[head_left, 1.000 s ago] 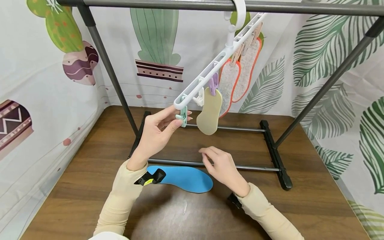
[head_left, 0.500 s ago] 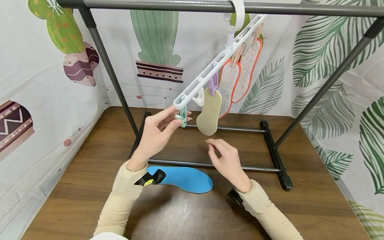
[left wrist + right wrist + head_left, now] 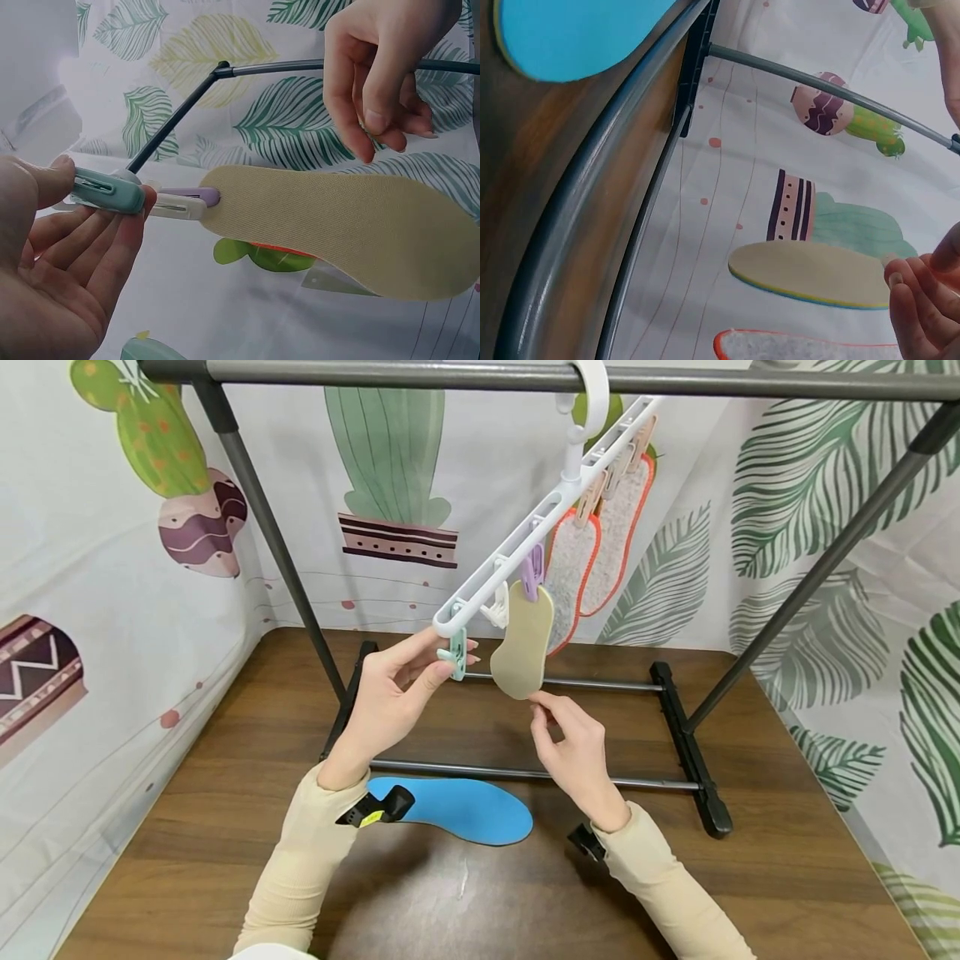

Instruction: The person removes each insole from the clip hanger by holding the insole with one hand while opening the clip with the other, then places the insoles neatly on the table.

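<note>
My left hand [image 3: 378,697] pinches a mint-green clothespin [image 3: 457,653] at the near end of a white clip hanger [image 3: 517,547]. In the left wrist view, thumb and fingers lie on either side of that clothespin [image 3: 109,191]. A beige insole [image 3: 522,647] hangs from a purple clothespin [image 3: 533,568], beside a white clothespin [image 3: 498,606]. My right hand [image 3: 573,743], fingers loosely curled, is close to the insole's lower end. The left wrist view shows the right hand [image 3: 390,75] apart from the insole; nothing is seen in its fingers.
Two grey insoles with orange edging [image 3: 576,577] hang farther back on the hanger. A blue insole [image 3: 480,814] lies on the wooden table [image 3: 225,827]. The hanger's hook goes over the dark rack's top bar [image 3: 390,374]; a lower bar [image 3: 465,768] crosses behind the blue insole.
My right hand has moved up and slightly right, closer to the lower end of the beige insole. The left hand stays on the mint-green clothespin.
</note>
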{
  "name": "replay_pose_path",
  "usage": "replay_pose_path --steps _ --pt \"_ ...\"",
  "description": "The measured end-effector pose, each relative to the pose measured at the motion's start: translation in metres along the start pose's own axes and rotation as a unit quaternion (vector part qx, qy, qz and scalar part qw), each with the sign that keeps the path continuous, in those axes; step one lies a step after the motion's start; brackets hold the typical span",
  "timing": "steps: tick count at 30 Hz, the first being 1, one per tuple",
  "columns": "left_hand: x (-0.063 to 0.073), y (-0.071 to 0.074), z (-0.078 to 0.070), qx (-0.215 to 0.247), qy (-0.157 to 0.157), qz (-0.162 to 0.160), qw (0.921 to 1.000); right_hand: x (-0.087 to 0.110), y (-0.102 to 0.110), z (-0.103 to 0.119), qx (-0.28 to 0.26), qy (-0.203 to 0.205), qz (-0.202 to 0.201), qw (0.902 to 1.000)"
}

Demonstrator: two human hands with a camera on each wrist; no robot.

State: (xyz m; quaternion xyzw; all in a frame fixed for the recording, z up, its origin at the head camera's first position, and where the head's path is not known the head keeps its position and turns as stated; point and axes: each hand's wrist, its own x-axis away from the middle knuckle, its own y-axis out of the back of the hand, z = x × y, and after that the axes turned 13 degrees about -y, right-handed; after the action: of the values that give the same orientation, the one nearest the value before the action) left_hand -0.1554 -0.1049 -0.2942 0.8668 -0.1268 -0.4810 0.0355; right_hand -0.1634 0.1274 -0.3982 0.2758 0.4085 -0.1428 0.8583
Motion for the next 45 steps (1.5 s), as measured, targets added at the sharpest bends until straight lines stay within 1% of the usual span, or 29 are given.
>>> replay_pose_path --steps 5,8,15,19,22,27,30,34,38,45 --pt "0.000 0.000 0.000 -0.001 -0.001 -0.002 1.0000 -0.004 -0.003 -0.004 -0.004 0.000 -0.030 0.9995" --pt "0.000 0.001 0.000 -0.003 -0.002 -0.002 1.0000 -0.007 -0.004 -0.005 -0.016 -0.001 -0.048 0.9987" --pt "-0.001 0.001 0.000 -0.009 -0.002 -0.002 1.0000 -0.014 -0.007 -0.004 -0.020 -0.005 -0.079 0.9967" --pt "-0.001 0.001 0.000 -0.005 -0.002 -0.004 1.0000 -0.015 -0.009 -0.005 -0.027 -0.014 -0.087 0.9958" --pt "-0.001 0.002 0.000 -0.002 -0.006 -0.007 1.0000 -0.017 -0.011 -0.005 -0.031 -0.034 -0.083 0.9955" --pt "-0.002 0.002 0.000 -0.001 -0.014 -0.009 0.9999 -0.022 -0.014 -0.003 -0.032 -0.085 -0.055 0.9944" --pt "-0.003 0.002 -0.001 -0.002 -0.014 -0.008 0.9999 -0.025 -0.015 -0.002 -0.029 -0.101 -0.042 0.9936" --pt "-0.003 0.002 -0.001 0.001 -0.012 -0.009 0.9999 -0.027 -0.018 -0.002 -0.031 -0.106 -0.030 0.9934" --pt "-0.002 0.002 -0.002 0.007 -0.011 -0.010 0.9999 -0.028 -0.021 -0.001 -0.049 -0.107 -0.022 0.9928" --pt "-0.001 0.003 -0.002 0.009 -0.016 -0.010 0.9998 -0.029 -0.023 -0.001 -0.051 -0.085 -0.031 0.9945"
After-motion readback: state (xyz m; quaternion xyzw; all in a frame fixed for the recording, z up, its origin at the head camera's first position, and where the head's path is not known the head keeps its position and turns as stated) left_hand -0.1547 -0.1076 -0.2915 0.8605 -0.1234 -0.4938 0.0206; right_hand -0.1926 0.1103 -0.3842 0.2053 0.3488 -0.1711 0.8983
